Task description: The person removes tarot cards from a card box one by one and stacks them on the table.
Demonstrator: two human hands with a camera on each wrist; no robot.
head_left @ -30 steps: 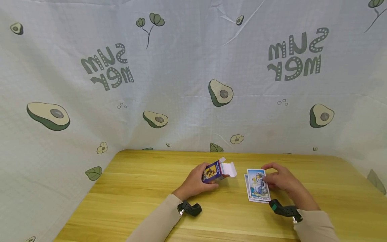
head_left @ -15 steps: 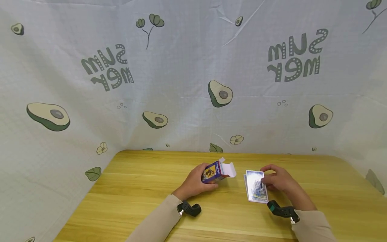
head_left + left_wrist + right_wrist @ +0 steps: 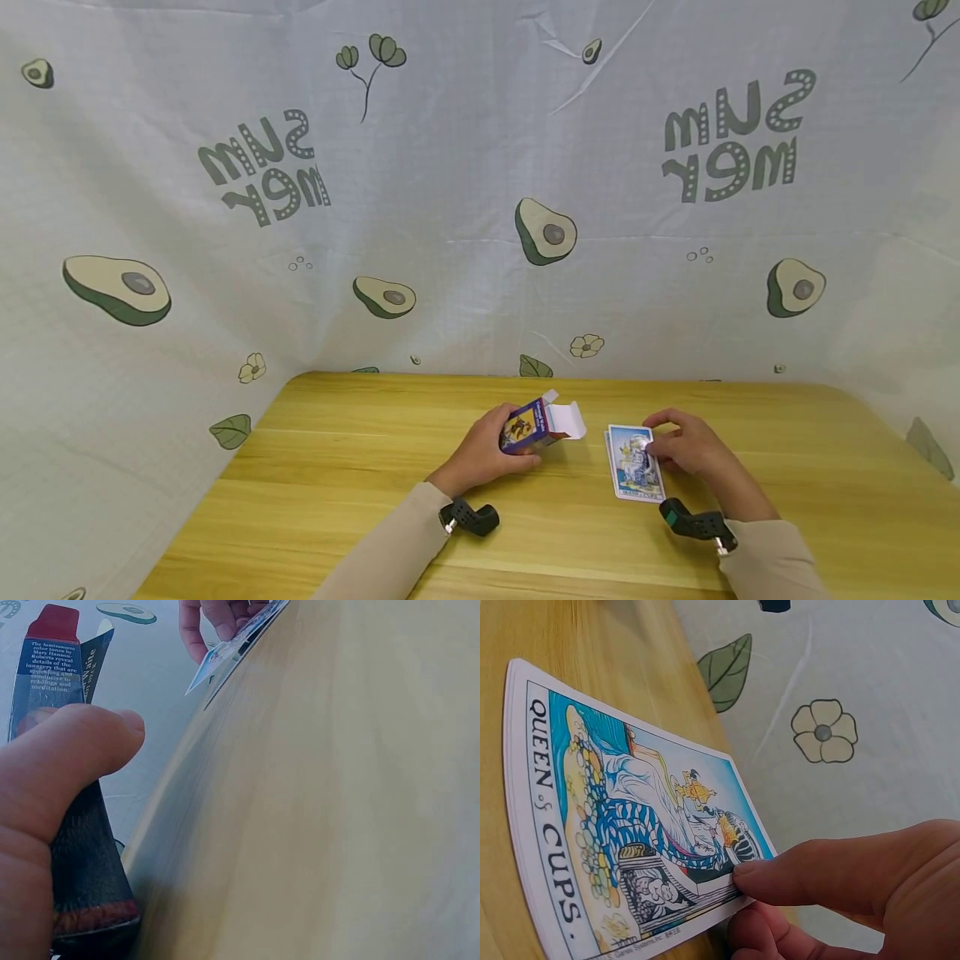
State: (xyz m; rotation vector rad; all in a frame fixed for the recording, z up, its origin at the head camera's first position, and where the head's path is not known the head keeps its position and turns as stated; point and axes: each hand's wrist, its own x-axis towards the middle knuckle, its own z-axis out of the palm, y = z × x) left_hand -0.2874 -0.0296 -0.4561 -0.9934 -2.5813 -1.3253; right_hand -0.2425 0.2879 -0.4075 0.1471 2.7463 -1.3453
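My left hand [image 3: 483, 452] grips a small purple-and-red tarot card box [image 3: 521, 427]. In the head view its white end flaps [image 3: 566, 421] stand out toward the right. My left thumb [image 3: 90, 746] lies across the box in the left wrist view. To the right, my right hand [image 3: 693, 448] pinches a tarot card [image 3: 667, 825] by its right edge, thumb on top and fingers beneath. It is printed "Queen of Cups" and lies face up, slightly bent. A second card edge [image 3: 609, 457] shows under its left side; how many cards lie below is hidden.
Both hands are over a wooden table [image 3: 337, 467]. A pale cloth [image 3: 450, 167] printed with avocados, flowers and leaves hangs behind and beside it. Black camera mounts [image 3: 474, 518] sit on both wrists.
My right hand has shifted slightly left with the Queen of Cups, which now covers more of the card beneath. Glare crossed its face half a second ago. The left hand and box stay put.
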